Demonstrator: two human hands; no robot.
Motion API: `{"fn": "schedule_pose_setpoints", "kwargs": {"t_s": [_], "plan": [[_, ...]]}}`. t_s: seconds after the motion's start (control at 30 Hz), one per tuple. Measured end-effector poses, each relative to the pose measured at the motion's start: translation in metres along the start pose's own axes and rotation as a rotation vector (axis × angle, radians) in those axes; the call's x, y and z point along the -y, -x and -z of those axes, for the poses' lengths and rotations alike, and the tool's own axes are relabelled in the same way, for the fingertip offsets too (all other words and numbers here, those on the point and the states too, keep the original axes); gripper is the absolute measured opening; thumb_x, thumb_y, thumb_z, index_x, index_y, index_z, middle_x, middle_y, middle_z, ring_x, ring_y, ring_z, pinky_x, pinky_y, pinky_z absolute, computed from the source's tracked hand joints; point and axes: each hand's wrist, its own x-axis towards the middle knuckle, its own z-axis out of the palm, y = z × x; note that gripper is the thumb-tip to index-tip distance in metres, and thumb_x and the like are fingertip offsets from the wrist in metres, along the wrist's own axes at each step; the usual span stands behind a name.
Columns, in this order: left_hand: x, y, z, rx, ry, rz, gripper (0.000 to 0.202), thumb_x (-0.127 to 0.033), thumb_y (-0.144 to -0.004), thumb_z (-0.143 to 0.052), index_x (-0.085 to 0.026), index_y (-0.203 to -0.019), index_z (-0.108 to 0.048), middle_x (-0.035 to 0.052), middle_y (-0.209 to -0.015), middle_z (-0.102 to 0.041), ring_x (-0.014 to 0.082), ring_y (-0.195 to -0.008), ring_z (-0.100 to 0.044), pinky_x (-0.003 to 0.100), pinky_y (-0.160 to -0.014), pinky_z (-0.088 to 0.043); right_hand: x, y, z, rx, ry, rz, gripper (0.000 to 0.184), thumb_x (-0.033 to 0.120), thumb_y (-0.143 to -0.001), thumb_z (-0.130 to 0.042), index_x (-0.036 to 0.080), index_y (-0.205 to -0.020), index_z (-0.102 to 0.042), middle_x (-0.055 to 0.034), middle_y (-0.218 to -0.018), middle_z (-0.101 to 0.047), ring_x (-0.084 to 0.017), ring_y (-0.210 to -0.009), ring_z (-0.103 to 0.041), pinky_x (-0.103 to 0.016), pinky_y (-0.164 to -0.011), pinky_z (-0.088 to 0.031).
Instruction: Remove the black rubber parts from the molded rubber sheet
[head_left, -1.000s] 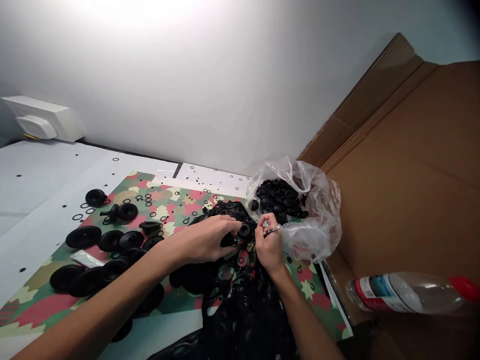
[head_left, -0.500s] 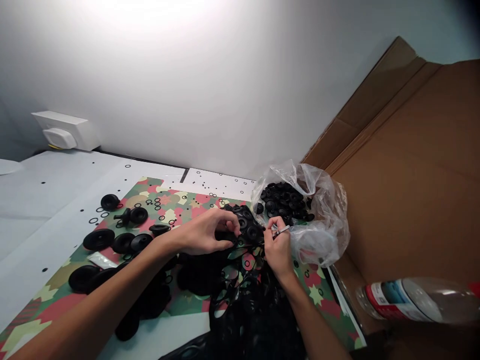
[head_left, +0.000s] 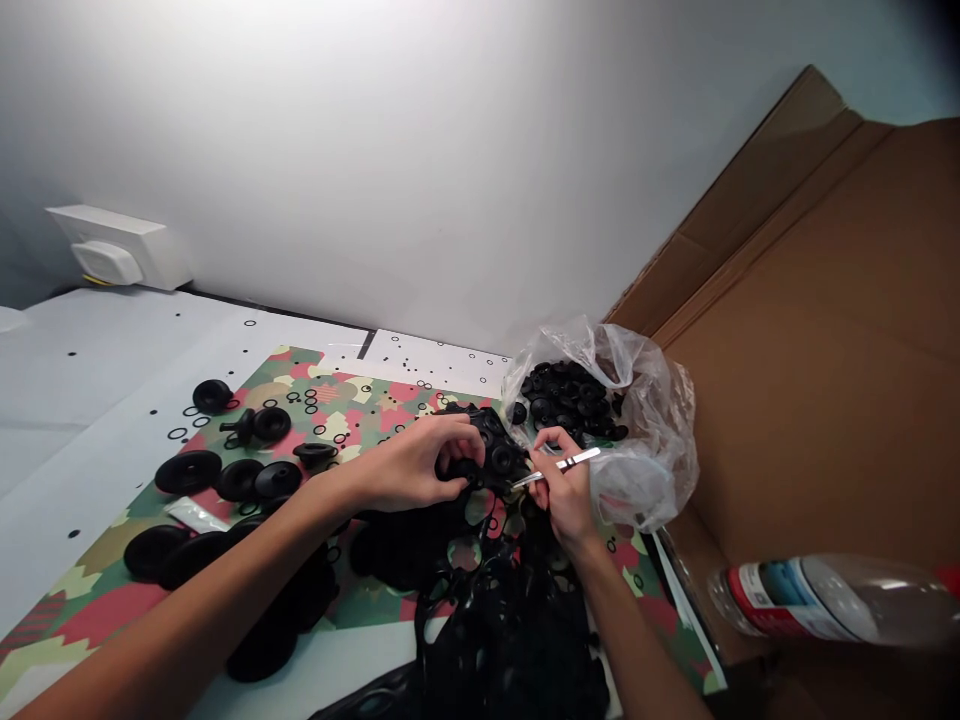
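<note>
My left hand [head_left: 420, 462] curls its thumb and fingers round a black rubber part [head_left: 459, 470] at the edge of a black sheet of moulded round rubber parts [head_left: 501, 457]. In my right hand [head_left: 564, 500] is a slim silver scalpel [head_left: 559, 468], its narrow end pointing left toward the sheet, close to my left fingertips. Whether its tip touches the rubber I cannot tell. Below both hands lies a heap of black rubber webbing with holes [head_left: 510, 620]. A clear plastic bag [head_left: 652, 420] full of small black rubber parts [head_left: 570, 400] stands just beyond my right hand.
Several black rubber discs [head_left: 189, 471] and thin rings [head_left: 310, 396] lie on the patterned mat [head_left: 97, 625] at left. A small white packet [head_left: 196, 515] is among them. At right stand a cardboard box [head_left: 817, 330] and a lying plastic bottle [head_left: 840, 600]. A wall rises behind.
The scalpel has swung in my right hand, so more of it shows, slanting down to the left. My left hand stays nearly in place, and the view has shifted slightly.
</note>
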Motion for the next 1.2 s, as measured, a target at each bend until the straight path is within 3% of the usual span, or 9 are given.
{"fn": "schedule_pose_setpoints", "kwargs": {"t_s": [0.17, 0.3, 0.47, 0.6, 0.77, 0.97, 1.07, 1.2], "plan": [[-0.001, 0.001, -0.004, 0.002, -0.053, 0.025, 0.024, -0.024, -0.082, -0.071, -0.022, -0.105, -0.071, 0.0017, -0.098, -0.062, 0.0186, -0.086, -0.058, 0.033, -0.077, -0.050, 0.021, 0.004, -0.005, 0.025, -0.090, 0.062, 0.028, 0.058, -0.109, -0.058, 0.031, -0.106, -0.051, 0.0159, -0.047, -0.034, -0.013, -0.037, -0.028, -0.025, -0.042, -0.031], [0.003, 0.002, -0.005, 0.017, -0.062, 0.066, 0.023, -0.030, -0.086, -0.071, -0.022, -0.108, -0.070, -0.0006, -0.090, -0.057, 0.0180, -0.080, -0.054, 0.032, -0.072, -0.046, 0.026, 0.009, -0.004, 0.010, -0.038, 0.149, 0.036, 0.061, -0.116, -0.044, 0.030, -0.099, -0.050, 0.0114, -0.055, -0.039, -0.015, -0.044, -0.037, -0.027, -0.049, -0.038], [0.004, 0.000, -0.003, 0.065, -0.031, 0.089, 0.022, -0.031, -0.088, -0.071, -0.022, -0.107, -0.069, -0.0022, -0.085, -0.056, 0.0172, -0.076, -0.053, 0.031, -0.068, -0.044, 0.022, 0.015, 0.002, 0.134, 0.211, 0.282, 0.032, 0.045, -0.106, -0.074, 0.024, -0.083, -0.068, 0.0022, -0.071, -0.060, -0.015, -0.063, -0.053, -0.029, -0.063, -0.041], [0.001, -0.001, -0.001, 0.096, -0.003, 0.104, 0.021, -0.032, -0.090, -0.070, -0.023, -0.108, -0.068, -0.0031, -0.082, -0.055, 0.0168, -0.074, -0.050, 0.031, -0.065, -0.042, 0.023, 0.016, 0.000, 0.239, 0.326, 0.350, 0.029, 0.036, -0.109, -0.067, 0.023, -0.084, -0.072, 0.0015, -0.075, -0.064, -0.016, -0.067, -0.057, -0.029, -0.068, -0.043], [-0.001, 0.000, 0.000, 0.099, 0.015, 0.109, 0.022, -0.031, -0.088, -0.071, -0.023, -0.107, -0.067, -0.0027, -0.083, -0.056, 0.0175, -0.075, -0.052, 0.031, -0.066, -0.043, 0.025, 0.015, -0.002, 0.303, 0.387, 0.351, 0.036, 0.038, -0.114, -0.058, 0.023, -0.084, -0.070, 0.0026, -0.072, -0.063, -0.015, -0.064, -0.056, -0.028, -0.068, -0.045], [-0.005, 0.000, 0.002, 0.104, 0.023, 0.110, 0.020, -0.033, -0.088, -0.071, -0.023, -0.105, -0.066, -0.0022, -0.085, -0.058, 0.0177, -0.077, -0.054, 0.031, -0.068, -0.045, 0.014, 0.015, -0.005, 0.274, 0.407, 0.316, 0.040, 0.047, -0.117, -0.052, 0.023, -0.092, -0.072, 0.0025, -0.073, -0.062, -0.015, -0.065, -0.056, -0.028, -0.067, -0.044], [-0.008, 0.000, 0.002, 0.103, 0.023, 0.107, 0.015, -0.031, -0.087, -0.071, -0.023, -0.095, -0.061, -0.0037, -0.080, -0.056, 0.0161, -0.073, -0.052, 0.030, -0.064, -0.042, 0.009, 0.017, -0.007, 0.246, 0.399, 0.293, 0.044, 0.050, -0.119, -0.045, 0.023, -0.097, -0.072, 0.0025, -0.074, -0.060, -0.015, -0.065, -0.054, -0.028, -0.066, -0.042], [-0.010, 0.000, 0.007, 0.069, -0.016, 0.109, 0.015, -0.029, -0.084, -0.070, -0.024, -0.084, -0.056, -0.0052, -0.074, -0.053, 0.0143, -0.067, -0.050, 0.028, -0.060, -0.039, 0.009, 0.017, -0.010, 0.288, 0.384, 0.252, 0.044, 0.050, -0.118, -0.049, 0.024, -0.088, -0.067, 0.0035, -0.070, -0.056, -0.015, -0.064, -0.052, -0.028, -0.065, -0.040]]}}
